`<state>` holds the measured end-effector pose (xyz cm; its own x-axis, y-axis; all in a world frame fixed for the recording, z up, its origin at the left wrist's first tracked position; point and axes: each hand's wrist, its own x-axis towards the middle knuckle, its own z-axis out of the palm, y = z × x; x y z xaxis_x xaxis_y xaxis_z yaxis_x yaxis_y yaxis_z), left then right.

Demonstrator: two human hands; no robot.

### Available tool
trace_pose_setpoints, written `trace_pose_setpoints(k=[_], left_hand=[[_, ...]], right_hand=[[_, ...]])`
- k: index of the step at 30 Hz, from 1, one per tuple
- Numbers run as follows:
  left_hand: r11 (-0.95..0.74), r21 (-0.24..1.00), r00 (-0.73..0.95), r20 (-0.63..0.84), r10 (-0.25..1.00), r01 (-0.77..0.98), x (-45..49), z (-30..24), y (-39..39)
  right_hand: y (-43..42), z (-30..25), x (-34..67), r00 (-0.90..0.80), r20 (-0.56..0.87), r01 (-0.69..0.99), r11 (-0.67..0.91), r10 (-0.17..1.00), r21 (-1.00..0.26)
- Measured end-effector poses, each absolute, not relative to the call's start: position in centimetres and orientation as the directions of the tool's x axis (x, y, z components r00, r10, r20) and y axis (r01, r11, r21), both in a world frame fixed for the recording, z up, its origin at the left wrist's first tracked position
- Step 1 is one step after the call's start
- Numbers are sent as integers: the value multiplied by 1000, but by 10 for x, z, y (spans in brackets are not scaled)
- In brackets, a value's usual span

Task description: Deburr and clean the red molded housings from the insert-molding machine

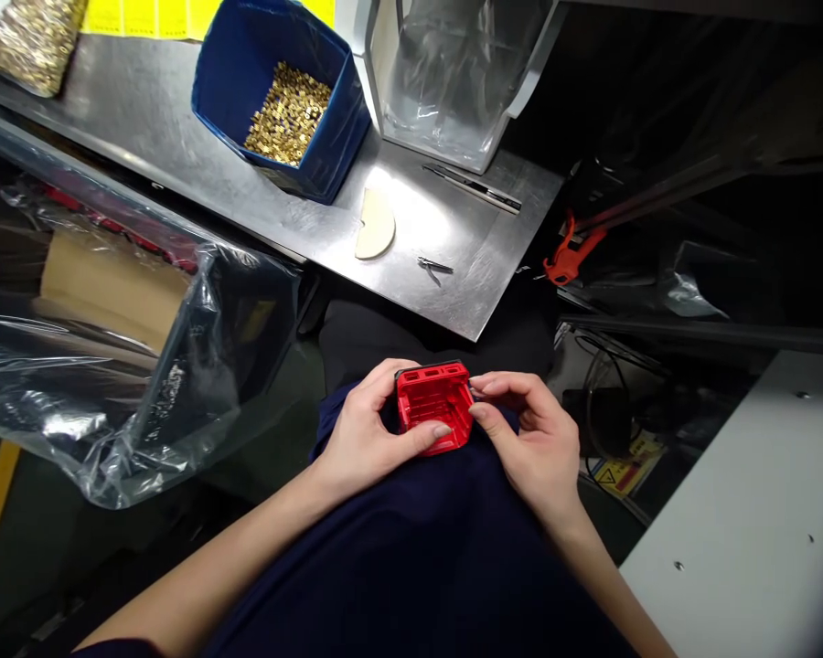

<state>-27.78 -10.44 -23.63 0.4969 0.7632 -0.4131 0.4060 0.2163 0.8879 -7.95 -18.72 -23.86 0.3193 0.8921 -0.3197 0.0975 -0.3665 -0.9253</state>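
My left hand [377, 422] grips a small red plastic housing [445, 411], its thumb lying across the near wall and its fingers behind the left side. The housing's hollow inside faces up toward me, and a row of small slots runs along its far edge. My right hand [529, 428] is at the housing's right edge, thumb and forefinger pinched together. Whatever lies between those fingertips is too small to make out. Both hands are above my lap, in front of the metal table [463, 302].
On the table stand a blue bin [347, 128] of small brass parts [292, 114] and a clear-lined grey bin [445, 151]. A cream half-disc [376, 226], nail clippers [435, 267] and a pen-like tool [476, 188] lie nearby. Left is a plastic-lined box [240, 338]; right, an orange-handled tool [569, 256].
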Motion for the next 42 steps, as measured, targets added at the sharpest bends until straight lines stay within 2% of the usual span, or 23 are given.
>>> trace_pose_setpoints(k=[9, 18, 26, 31, 37, 39, 42], left_hand=[[142, 916, 508, -331, 795, 375, -278, -241, -108], [110, 924, 522, -301, 798, 366, -278, -242, -109], [115, 924, 514, -303, 803, 366, -278, -242, -107], [63, 932, 537, -260, 802, 356, -278, -243, -107], [-30, 957, 638, -169, 751, 289, -280, -245, -107], [22, 976, 702, -170, 691, 215, -280, -249, -106], [270, 962, 760, -204, 617, 39, -278, -261, -105]], right_hand=[[-190, -242, -78, 277, -251, 215, -314, 928, -925], [-192, -247, -78, 284, -394, 99, -436, 874, -895], [-191, -247, -79, 292, -464, 0, -485, 837, -875], [-184, -238, -67, 243, -576, 89, -609, 781, -788], [-167, -214, -57, 235, -579, 367, -623, 780, -691], [-163, -209, -56, 215, -578, 442, -606, 787, -661], [-161, -210, -58, 197, -529, 524, -545, 826, -655]])
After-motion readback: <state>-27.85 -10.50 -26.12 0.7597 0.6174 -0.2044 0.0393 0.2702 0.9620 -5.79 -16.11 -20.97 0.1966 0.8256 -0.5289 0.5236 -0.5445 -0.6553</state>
